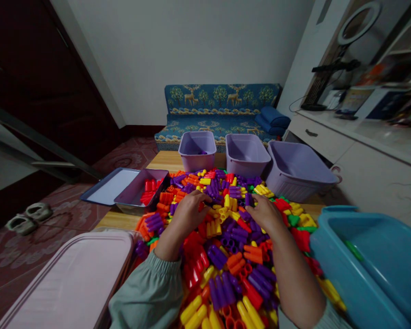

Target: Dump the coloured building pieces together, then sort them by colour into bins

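Observation:
A heap of plastic tube blocks [226,237] in red, orange, yellow, purple and green covers the low wooden table [164,161]. My left hand [189,211] rests on the heap with fingers curled over pieces near its far side. My right hand [265,214] lies to the right of it, fingers pinched on a purple block [248,199]. What the left fingers hold is hidden.
Three lilac bins [197,151] [246,155] [299,170] stand at the table's far edge. A grey tray [137,194] with red blocks and a lid [111,186] lie at left. A blue tub [373,260] sits near right, a pink lid [71,278] near left. Sofa behind, slippers on floor.

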Available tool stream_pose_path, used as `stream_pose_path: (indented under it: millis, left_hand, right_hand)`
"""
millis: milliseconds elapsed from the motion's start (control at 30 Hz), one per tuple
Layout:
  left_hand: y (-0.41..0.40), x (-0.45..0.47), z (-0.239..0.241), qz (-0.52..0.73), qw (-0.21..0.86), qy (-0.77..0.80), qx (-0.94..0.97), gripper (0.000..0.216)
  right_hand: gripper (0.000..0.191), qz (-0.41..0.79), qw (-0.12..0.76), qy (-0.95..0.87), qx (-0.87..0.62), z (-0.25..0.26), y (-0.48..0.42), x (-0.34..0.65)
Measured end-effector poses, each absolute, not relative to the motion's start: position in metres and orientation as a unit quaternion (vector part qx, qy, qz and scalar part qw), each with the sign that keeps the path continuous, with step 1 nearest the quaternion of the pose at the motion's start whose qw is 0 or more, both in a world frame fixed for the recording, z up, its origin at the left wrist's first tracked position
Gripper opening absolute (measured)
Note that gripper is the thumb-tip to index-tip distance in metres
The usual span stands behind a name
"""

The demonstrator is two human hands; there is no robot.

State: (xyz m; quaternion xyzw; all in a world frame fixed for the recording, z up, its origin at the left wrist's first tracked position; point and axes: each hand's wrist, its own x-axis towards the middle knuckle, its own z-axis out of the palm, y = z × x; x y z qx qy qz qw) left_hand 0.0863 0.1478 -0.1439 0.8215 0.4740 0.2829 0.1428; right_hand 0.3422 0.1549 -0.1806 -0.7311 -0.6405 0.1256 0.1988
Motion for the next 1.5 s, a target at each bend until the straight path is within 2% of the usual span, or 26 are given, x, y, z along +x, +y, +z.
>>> stream_pose_path:
  millis: [100, 233, 433, 600, 800, 933, 1100, 1300, 1500]
  left_hand:
    - [0.147, 0.087, -0.145, 0.289, 0.139, 0.485, 0.814, 0.022]
    - [0.147, 0.087, -0.148, 0.311, 0.137, 0.47, 0.815, 0.036]
    - [0.148, 0.087, -0.152, 0.282, 0.15, 0.451, 0.833, 0.06]
    - [0.144, 0.089, -0.15, 0.256, 0.141, 0.464, 0.836, 0.056]
    - [0.141, 0.093, -0.145, 0.237, 0.144, 0.481, 0.832, 0.054]
    - [0.142, 0.094, -0.148, 0.234, 0.137, 0.496, 0.825, 0.053]
    - [0.143, 0.095, -0.151, 0.227, 0.125, 0.505, 0.823, 0.049]
    - [0.142, 0.095, -0.15, 0.213, 0.121, 0.505, 0.828, 0.053]
    - [0.141, 0.096, -0.146, 0.204, 0.121, 0.503, 0.831, 0.05]
  right_hand:
    - [0.035, 0.102, 0.187, -0.644, -0.735, -0.182, 0.154, 0.342]
    - [0.033, 0.111, 0.173, -0.656, -0.726, -0.179, 0.152, 0.34]
    - [0.049, 0.134, 0.165, -0.642, -0.736, -0.17, 0.15, 0.335]
    - [0.042, 0.143, 0.171, -0.674, -0.704, -0.172, 0.15, 0.334]
    - [0.05, 0.24, 0.221, -0.672, -0.665, -0.171, 0.151, 0.327]
    - [0.058, 0.226, 0.237, -0.687, -0.649, -0.165, 0.149, 0.319]
    - [0.059, 0.232, 0.276, -0.724, -0.588, -0.16, 0.144, 0.308]
    - [0.068, 0.215, 0.261, -0.763, -0.551, -0.157, 0.138, 0.3]
    - [0.06, 0.21, 0.303, -0.756, -0.541, -0.158, 0.139, 0.295]
